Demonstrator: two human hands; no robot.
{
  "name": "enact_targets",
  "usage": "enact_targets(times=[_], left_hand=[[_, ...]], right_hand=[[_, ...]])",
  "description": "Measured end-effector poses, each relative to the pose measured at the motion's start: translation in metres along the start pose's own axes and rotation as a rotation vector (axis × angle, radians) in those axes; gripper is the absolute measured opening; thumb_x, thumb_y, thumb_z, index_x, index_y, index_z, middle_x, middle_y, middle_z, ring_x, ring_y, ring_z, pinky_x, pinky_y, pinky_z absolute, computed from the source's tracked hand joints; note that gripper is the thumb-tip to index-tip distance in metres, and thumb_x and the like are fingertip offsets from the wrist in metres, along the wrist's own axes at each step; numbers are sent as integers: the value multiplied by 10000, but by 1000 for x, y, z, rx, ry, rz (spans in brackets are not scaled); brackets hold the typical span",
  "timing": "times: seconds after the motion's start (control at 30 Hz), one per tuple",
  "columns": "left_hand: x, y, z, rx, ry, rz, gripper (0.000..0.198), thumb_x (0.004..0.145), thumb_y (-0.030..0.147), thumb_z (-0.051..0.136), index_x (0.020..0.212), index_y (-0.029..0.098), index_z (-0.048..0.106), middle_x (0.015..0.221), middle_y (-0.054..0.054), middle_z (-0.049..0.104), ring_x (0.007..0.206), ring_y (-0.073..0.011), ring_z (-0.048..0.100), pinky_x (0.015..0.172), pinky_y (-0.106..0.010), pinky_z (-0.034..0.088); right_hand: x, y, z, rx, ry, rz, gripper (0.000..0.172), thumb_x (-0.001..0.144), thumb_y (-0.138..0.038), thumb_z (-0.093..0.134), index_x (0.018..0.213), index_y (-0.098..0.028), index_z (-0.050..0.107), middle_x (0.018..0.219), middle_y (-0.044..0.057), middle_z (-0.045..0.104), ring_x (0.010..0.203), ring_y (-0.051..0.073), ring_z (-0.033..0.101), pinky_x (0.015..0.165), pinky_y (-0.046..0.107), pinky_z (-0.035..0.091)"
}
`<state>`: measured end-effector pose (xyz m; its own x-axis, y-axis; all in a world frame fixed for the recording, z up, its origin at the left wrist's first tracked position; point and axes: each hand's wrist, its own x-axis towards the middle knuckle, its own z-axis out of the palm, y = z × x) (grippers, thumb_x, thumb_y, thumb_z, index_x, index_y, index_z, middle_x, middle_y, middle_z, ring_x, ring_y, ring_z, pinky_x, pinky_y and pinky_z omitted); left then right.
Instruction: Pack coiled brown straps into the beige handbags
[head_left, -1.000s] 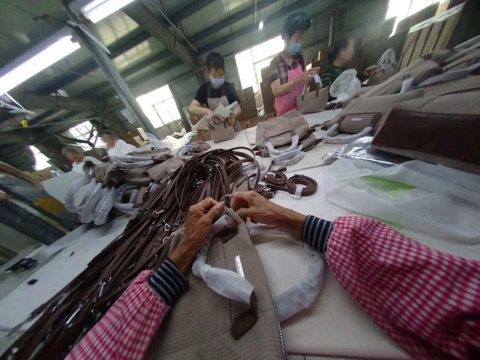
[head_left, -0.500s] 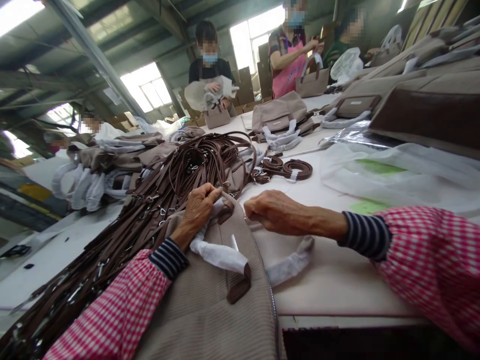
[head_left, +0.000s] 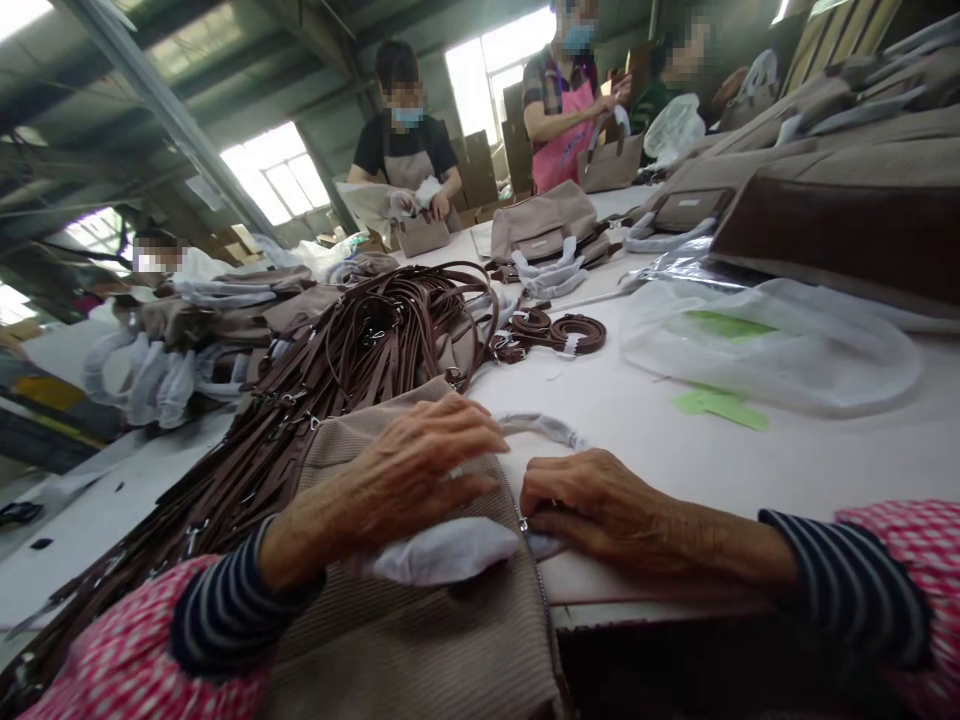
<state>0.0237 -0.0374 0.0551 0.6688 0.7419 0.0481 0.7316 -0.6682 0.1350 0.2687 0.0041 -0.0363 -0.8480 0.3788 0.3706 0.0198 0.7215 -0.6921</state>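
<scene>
A taupe ribbed handbag lies in front of me, its zipper running along the right edge. One handle, wrapped in white tissue, rests on the bag. A second wrapped handle sticks out past the zipper onto the table. With its fingers stretched out, my left hand lies over the upper part of the bag and hides part of the first handle. At the zipper's edge, my right hand is closed in a pinch on the metal zipper pull.
Brown straps with metal clips form a long heap on the left. Coiled straps lie beyond the bag. Plastic bags and green paper are to the right, below stacked handbags. Co-workers handle bags across the white table.
My right hand has come toward me along the zipper. My left hand has let go of the bag's far end and opened over its top. The view has shifted slightly.
</scene>
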Motion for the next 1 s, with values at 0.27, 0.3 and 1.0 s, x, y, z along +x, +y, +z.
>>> enact_targets(times=[0.27,0.3,1.0], left_hand=[[-11,24,25,205,-38,119,190,1051,133,460,1111,215,621,1164,-57,695,1175,-235,584,1109,-443,369],[-10,22,28,195,0,127,192,1060,134,437,1091,207,612,1153,-59,693,1170,-236,579,1085,-433,378],[52,31,-14,8,260,318,255,1014,131,412,803,219,525,790,-3,632,721,-186,524,686,-348,396]], right_hand=[[-4,-3,0,-28,20,-4,73,954,-131,634,888,-161,630,858,-15,626,764,116,549,741,247,398],[-3,-4,-1,-17,27,1,64,938,-123,652,887,-160,641,854,-17,630,756,114,548,733,247,396],[3,-1,-24,-741,78,-286,149,1067,-193,499,1069,-166,645,1187,90,685,1153,229,539,923,370,456]])
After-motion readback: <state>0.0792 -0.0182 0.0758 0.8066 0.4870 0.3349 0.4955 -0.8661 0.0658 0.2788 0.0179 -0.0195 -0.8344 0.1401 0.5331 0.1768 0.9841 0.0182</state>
